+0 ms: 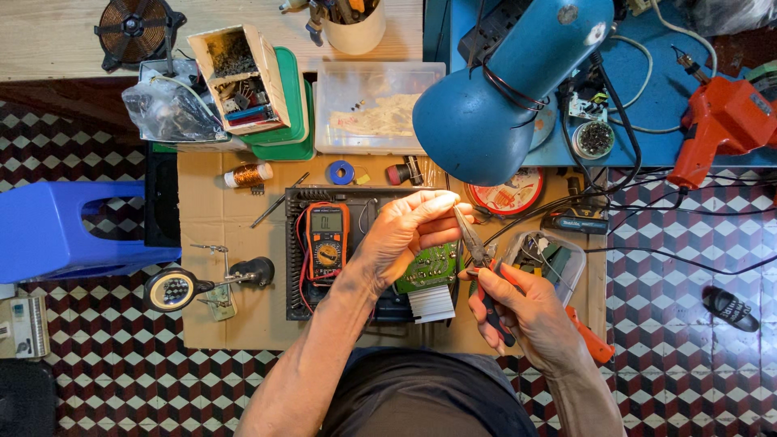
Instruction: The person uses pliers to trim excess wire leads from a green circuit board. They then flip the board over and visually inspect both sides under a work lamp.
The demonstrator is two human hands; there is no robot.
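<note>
Likely to lose the tiny part pinched in left hand (409,226) fingertips if needle-nose pliers (477,251), gripped by right hand (518,311), slip at the tip, dropping it among clutter over the green circuit board (429,269) beside the orange multimeter (327,239).

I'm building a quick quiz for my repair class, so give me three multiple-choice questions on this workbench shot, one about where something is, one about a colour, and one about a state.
1. Where does the multimeter lie?
A. left of the green circuit board
B. inside the clear box
C. on the blue stool

2. What colour is the desk lamp's shade?
A. red
B. blue
C. white

3. What does the right hand hold?
A. nothing
B. a copper spool
C. pliers

Answers: 1 A, it sits beside the board's left edge. 2 B, the shade is plainly blue. 3 C, the fingers wrap the pliers' handles, tips raised toward the left hand.
</note>
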